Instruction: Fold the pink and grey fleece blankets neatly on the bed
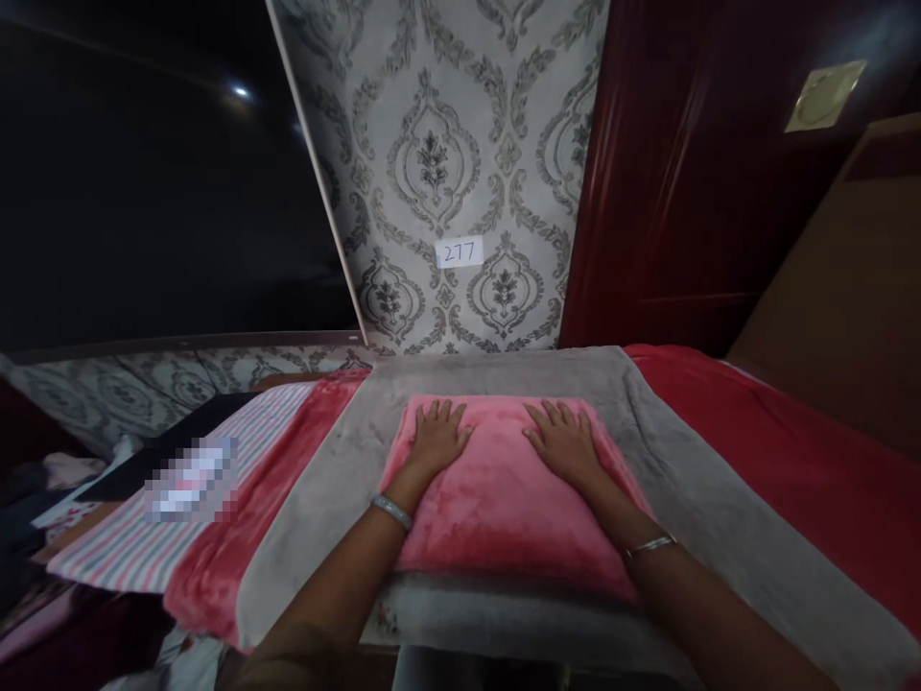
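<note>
A pink plush blanket [496, 499], folded into a thick rectangle, lies in front of me on a grey plush cloth [323, 499]. Both of my hands rest palm down on its far half. My left hand [438, 437] is near the left far corner, fingers spread and pointing away from me. Near the right far corner, my right hand [565, 441] lies flat with its fingers apart. Neither hand grips anything. A bangle [392, 512] circles my left wrist, and a thin bracelet [651, 546] my right.
Red cloth [777, 470] spreads to the right, beside a large brown board [841, 288]. At left lie a striped cloth [122, 547] and piled clothes. Behind stand a dark television [165, 192] and a patterned wall [467, 144] with a paper label [459, 252].
</note>
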